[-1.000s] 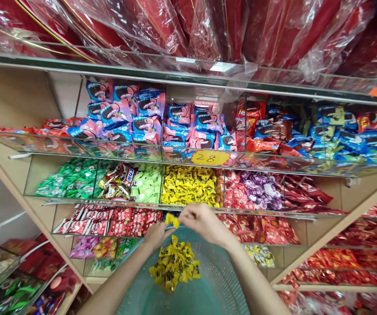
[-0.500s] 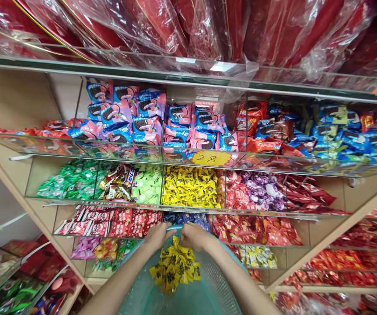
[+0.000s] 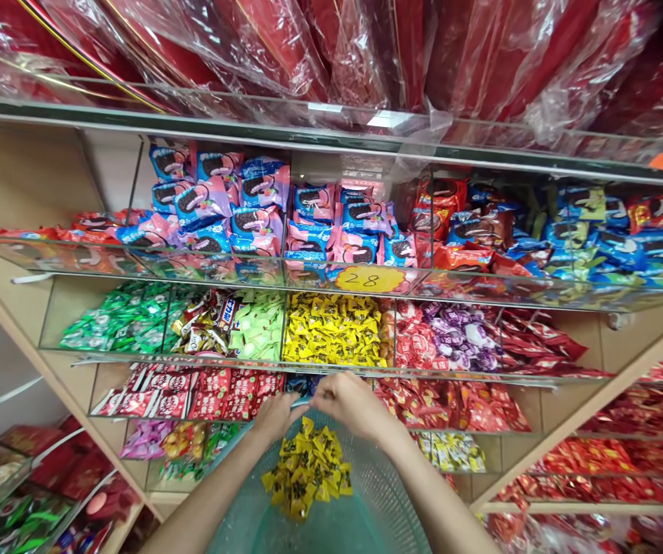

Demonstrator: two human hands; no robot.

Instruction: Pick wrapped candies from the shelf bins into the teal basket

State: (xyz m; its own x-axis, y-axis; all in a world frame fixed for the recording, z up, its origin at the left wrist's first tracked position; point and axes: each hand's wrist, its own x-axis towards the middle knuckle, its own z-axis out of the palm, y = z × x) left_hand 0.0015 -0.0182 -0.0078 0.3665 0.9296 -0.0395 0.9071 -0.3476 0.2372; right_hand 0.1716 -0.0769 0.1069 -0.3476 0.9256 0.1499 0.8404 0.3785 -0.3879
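Lifted R hand (image 3: 348, 398) slightly vs prev. frame, w/ fingers curled at far rim; can't tell if pinching anything. Got yellow sweets (image 3: 308, 471) heaped inside basket (image 3: 371, 478), towards far end, approx. unmoved. Gripping far rim w/ L hand (image 3: 277, 415), nr shelf (image 3: 458, 375). Prob. steadying basket; next move calls for firm L grip, level hold.

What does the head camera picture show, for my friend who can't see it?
Two bare hands, left and right, at the far rim of a green basket holding yellow-wrapped sweets. Beyond are shelves of colourful packets, with a yellow "28" sign.
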